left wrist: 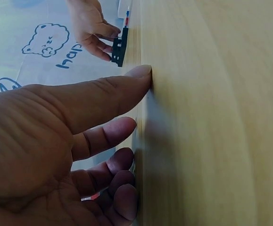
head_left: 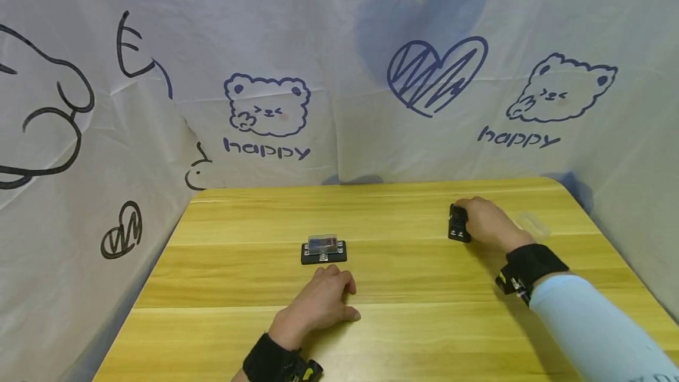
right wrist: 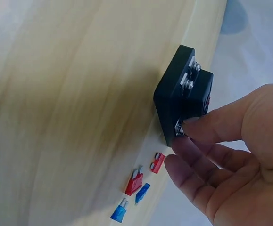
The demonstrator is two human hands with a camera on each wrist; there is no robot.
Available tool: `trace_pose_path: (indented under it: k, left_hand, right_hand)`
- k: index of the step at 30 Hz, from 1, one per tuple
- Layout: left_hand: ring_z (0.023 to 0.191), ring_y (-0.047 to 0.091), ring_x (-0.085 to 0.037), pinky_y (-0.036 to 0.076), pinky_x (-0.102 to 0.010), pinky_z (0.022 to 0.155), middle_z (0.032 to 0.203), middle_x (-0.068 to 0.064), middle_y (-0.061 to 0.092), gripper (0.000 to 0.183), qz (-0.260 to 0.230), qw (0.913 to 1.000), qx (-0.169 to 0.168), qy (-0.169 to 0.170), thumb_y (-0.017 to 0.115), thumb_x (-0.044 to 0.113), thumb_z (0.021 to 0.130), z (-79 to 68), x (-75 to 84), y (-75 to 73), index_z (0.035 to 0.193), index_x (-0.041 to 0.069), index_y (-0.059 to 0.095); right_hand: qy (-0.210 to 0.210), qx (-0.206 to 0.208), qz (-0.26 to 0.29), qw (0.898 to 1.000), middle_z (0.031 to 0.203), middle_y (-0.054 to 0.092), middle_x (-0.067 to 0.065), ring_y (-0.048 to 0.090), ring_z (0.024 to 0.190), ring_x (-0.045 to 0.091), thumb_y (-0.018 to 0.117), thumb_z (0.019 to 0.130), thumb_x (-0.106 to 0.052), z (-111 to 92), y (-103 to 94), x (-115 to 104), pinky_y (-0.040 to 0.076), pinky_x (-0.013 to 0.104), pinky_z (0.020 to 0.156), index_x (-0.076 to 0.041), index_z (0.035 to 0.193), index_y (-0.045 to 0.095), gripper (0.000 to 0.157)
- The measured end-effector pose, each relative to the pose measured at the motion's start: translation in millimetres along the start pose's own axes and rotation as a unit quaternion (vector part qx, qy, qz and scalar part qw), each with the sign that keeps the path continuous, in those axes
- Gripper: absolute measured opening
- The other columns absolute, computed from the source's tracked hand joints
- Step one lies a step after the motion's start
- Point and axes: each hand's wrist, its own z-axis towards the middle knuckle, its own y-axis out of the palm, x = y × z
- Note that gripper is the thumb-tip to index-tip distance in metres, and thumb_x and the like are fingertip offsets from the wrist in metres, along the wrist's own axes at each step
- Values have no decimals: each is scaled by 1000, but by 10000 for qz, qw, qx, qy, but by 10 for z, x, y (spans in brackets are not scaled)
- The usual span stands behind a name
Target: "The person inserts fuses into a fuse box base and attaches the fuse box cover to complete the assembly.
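Note:
At the right of the table, my right hand pinches one end of a black fuse block between thumb and fingers. In the right wrist view, metal screw terminals show on this fuse block, and its top has no cover. Whether its base touches the table I cannot tell. My left hand rests on the table at the middle front, holding nothing, its fingers loosely bent. Just beyond its fingertips sits a second fuse block with a clear cover on it.
Red blade fuses and blue blade fuses lie on the table by the right hand. A clear plastic cover lies behind the right wrist. White cloth with drawings hangs around the wooden table.

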Motion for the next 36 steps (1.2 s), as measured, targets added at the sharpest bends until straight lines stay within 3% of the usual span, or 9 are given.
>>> trace_pose_path:
  k: [12, 16, 21, 24, 26, 29, 32, 36]
  left_hand:
    - [87, 42, -20, 41, -33, 75, 93, 4, 48, 37, -22, 10000, -43, 9, 82, 39, 72, -3, -3, -3, 96, 21, 61]
    - [87, 42, -20, 42, -33, 76, 94, 4, 48, 36, -24, 10000, -62, 29, 81, 39, 73, -5, -6, -9, 97, 21, 61]
    - [88, 42, -20, 42, -33, 77, 95, 5, 49, 36, -12, 10000, -89, 36, 81, 40, 74, 0, -13, -7, 97, 22, 61]
    - [89, 42, -20, 42, -33, 77, 95, 4, 49, 36, 2, 10000, -82, 34, 81, 40, 74, -1, -14, -4, 97, 22, 61]
    - [89, 42, -20, 42, -33, 78, 95, 4, 49, 36, 10, 10000, -70, 38, 81, 40, 73, -2, -14, -4, 97, 22, 61]
    - [89, 42, -20, 42, -33, 78, 95, 4, 48, 36, 2, 10000, -71, 39, 81, 40, 74, -8, -11, -8, 97, 22, 61]
    - [89, 42, -20, 42, -34, 78, 95, 4, 48, 36, 5, 10000, -76, 41, 81, 40, 74, -13, -8, -13, 98, 22, 61]
    - [91, 43, -20, 43, -34, 79, 96, 4, 49, 36, 5, 10000, -83, 34, 81, 40, 74, -15, -5, -18, 98, 22, 61]
  right_hand:
    - [-42, -92, 187, 9998, 112, 64, 28, 59, 102, 44, 61, 81, 3, -50, 64, -73, 49, 55, 86, 8, 129, 52, 49]
    - [42, -191, 224, 9996, 94, 67, 19, 60, 81, 31, 69, 83, -12, -59, 66, -135, 48, 44, 71, 6, 125, 54, 48]
    - [108, -431, 222, 9988, 92, 66, 13, 53, 69, 22, 72, 84, -38, -86, 35, -217, 42, 35, 61, 1, 114, 59, 51]
    - [-39, -545, 309, 9980, 105, 63, 18, 57, 81, 27, 68, 86, -48, -102, 3, -246, 48, 41, 68, 1, 119, 59, 60]
    - [-248, -599, 413, 9970, 119, 57, 24, 56, 98, 36, 70, 85, -46, -114, -18, -260, 49, 50, 79, 1, 126, 56, 64]
    - [-605, -678, 461, 9948, 139, 43, 29, 41, 123, 49, 76, 81, -36, -117, -9, -259, 39, 63, 96, -2, 139, 46, 73]
    - [-796, -825, 449, 9924, 145, 39, 27, 33, 129, 52, 79, 79, -25, -107, 34, -250, 33, 66, 101, -4, 142, 44, 75]
    - [-732, -904, 502, 9919, 138, 50, 22, 43, 121, 45, 79, 79, -23, -103, 106, -246, 39, 60, 98, -6, 137, 51, 67]
